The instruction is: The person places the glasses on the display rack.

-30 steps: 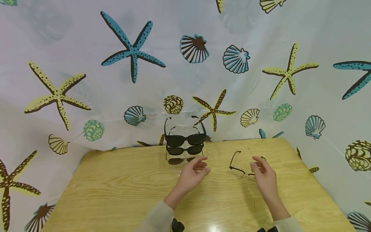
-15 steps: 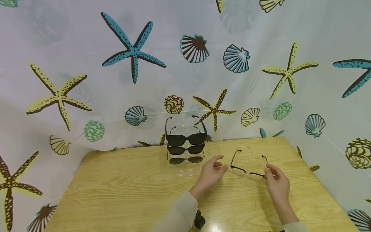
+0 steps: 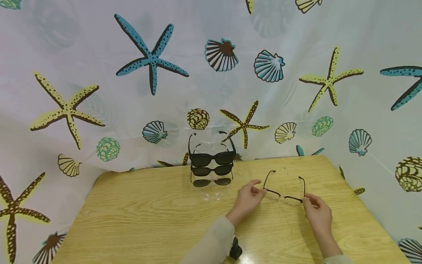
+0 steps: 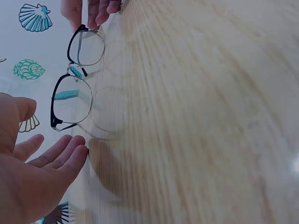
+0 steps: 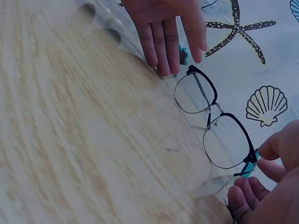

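Note:
A pair of half-rimmed eyeglasses (image 3: 292,200) with dark browline tops rests on the wooden table, arms unfolded toward the back. My right hand (image 3: 319,214) pinches its right corner near the hinge; the right wrist view shows the thumb at the hinge of the glasses (image 5: 227,140). At the opposite corner is my left hand (image 3: 249,198), fingers extended and thumb spread apart. In the left wrist view a small gap shows between the left fingertips (image 4: 80,154) and the frame (image 4: 53,107).
Left of the hands, a clear stand (image 3: 211,194) holds black sunglasses (image 3: 212,158), a second dark pair (image 3: 212,170) below, and thin-framed sunglasses (image 3: 212,182) lowest. A white cloth (image 3: 184,91) printed with starfish and shells hangs behind the wooden table (image 3: 148,216).
My right hand has moved from over the glasses to their right corner. My left hand has gone right, from in front of the sunglasses stand to the glasses' left corner. The glasses stay nearly in place.

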`<state>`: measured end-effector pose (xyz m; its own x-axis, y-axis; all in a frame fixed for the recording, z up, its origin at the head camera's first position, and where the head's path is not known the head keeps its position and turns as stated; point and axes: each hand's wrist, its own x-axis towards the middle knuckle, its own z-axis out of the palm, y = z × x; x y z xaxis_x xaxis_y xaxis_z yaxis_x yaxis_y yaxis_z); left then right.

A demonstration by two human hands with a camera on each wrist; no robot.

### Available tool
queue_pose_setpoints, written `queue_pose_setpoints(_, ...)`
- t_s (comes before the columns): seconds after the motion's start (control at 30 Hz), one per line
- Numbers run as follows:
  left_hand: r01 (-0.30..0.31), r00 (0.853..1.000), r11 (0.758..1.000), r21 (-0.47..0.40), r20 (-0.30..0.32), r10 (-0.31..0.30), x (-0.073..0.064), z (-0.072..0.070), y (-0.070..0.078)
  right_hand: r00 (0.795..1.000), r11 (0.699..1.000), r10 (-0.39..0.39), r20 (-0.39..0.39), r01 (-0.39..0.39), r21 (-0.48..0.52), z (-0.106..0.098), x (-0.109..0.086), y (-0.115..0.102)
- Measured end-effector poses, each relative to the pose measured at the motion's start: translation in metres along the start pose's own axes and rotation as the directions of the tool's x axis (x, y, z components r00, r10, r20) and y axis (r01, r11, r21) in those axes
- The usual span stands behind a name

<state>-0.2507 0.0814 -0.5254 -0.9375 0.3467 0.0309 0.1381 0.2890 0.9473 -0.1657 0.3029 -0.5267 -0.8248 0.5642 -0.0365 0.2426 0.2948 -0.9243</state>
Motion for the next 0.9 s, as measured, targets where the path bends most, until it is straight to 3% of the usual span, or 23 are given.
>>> queue_pose_setpoints(0.3,-0.036,0.999,0.999,0.008,0.025,0.036,0.003,0.011,0.0,1.0,1.0,-0.008,0.013,0.008,0.01,-0.001,0.003,0.004)
queue_pose_setpoints(0.9,-0.008,0.999,1.0,0.02,0.034,0.007,0.007,0.018,0.005,0.997,1.0,0.01,0.074,-0.01,-0.007,0.001,0.003,0.003)
